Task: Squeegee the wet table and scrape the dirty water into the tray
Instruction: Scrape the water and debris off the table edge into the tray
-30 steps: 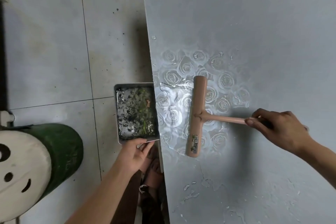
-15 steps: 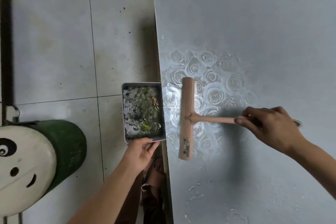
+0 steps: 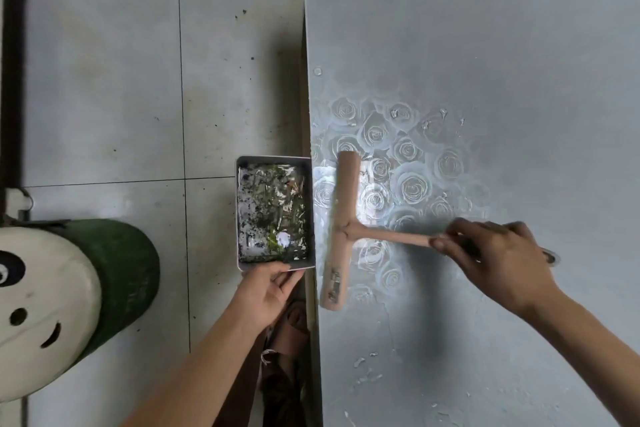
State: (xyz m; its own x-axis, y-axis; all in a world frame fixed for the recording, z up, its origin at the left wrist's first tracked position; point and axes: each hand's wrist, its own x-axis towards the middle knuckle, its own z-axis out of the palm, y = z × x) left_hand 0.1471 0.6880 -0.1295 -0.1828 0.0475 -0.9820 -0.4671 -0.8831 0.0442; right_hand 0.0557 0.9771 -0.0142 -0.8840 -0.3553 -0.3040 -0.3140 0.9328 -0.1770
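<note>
Pink plastic, the squeegee (image 3: 341,229) stood with its blade on the tabletop (image 3: 485,28), parallel to the left edge and just beside it. A narrow band of water (image 3: 322,198) shone between the blade and that edge. The right hand (image 3: 495,260) was closed round the far end of the handle, which ran straight back from the middle of the blade. I judge this grip served to press the whole blade evenly toward the edge.

The left hand (image 3: 266,288) pinched the tray (image 3: 237,211) by its near rim and kept its long side along the left edge of the tabletop, opposite the blade, surely so that the water would fall into it. The tray already contained dirty water with dark and green bits. The near end of the blade reached past the near corner of the tray, so some water there could miss it.

Several things were not clear. The lip under the blade was hidden. Shadow covered the gap at the edge, so I cannot tell whether the tray touched the tabletop. The end of the handle was inside the right hand, and the label (image 3: 334,281) on the blade was too small to read. On the floor (image 3: 104,80) a green bin (image 3: 117,270) with a painted face was cut off at the left, and a foot (image 3: 294,319) was half hidden under the edge.
</note>
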